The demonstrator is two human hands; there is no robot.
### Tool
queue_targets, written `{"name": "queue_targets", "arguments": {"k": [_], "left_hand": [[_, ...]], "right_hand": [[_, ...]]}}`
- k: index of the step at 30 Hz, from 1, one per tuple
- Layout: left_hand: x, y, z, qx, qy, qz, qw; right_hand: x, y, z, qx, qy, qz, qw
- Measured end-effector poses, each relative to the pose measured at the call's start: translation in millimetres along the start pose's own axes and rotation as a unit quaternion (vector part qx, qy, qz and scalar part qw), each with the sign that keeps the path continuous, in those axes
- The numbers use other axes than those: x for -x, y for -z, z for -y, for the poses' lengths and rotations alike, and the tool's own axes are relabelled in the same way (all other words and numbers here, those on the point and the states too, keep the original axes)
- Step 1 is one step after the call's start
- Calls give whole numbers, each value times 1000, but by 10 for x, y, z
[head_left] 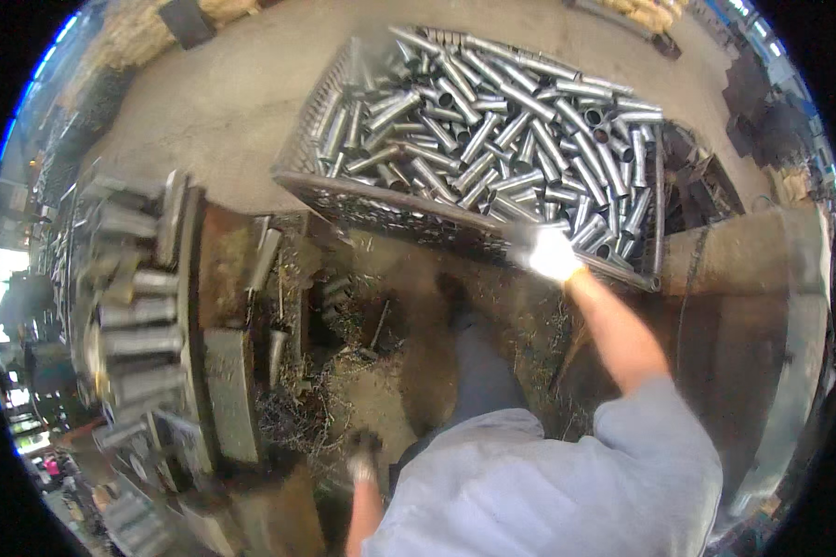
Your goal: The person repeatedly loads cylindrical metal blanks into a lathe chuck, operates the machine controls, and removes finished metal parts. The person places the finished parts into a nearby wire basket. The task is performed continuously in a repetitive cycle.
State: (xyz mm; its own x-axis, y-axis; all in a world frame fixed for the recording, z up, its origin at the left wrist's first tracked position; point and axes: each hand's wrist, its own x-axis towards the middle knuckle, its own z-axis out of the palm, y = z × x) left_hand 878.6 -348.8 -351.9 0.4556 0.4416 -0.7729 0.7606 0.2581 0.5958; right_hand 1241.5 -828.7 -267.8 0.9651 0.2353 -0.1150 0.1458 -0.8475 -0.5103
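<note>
Seemingly, many metal tubes [478, 139] are already being held in the wire basket [390, 210]; others are being left on the rack [191, 269]; the right hand [553, 256] is being held at the near rim, the left hand [364, 452] low; whether fingers are grasping cannot be told.

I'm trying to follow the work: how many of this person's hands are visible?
2: right hand by the metal basket's near rim, left hand lower, beside the grey shirt.

No text, label, number or sign is legible in the head view. Surfaces of the metal tubes [480, 139], the mesh-sided metal crate [372, 204] and the grey shirt [529, 483] show no readable marking.
</note>
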Motion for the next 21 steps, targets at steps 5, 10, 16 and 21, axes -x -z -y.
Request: {"name": "queue_targets", "arguments": {"k": [5,10,16,21], "left_hand": [[-93,-1921,-2119,-174,-159,190,953],[29,-2554,-2724,-235,-91,147,957],[-37,-2492,-2674,-342,1,71,937],[-47,-2387,-2440,-230,6,93,969]], "right_hand": [[-1951,-632,-1022,274,-40,299,913],[-2536,-2076,-1488,281,-144,471,824],[-2188,-2012,-1652,191,-277,366,868],[-2296,-644,-1746,252,-71,430,864]]}}
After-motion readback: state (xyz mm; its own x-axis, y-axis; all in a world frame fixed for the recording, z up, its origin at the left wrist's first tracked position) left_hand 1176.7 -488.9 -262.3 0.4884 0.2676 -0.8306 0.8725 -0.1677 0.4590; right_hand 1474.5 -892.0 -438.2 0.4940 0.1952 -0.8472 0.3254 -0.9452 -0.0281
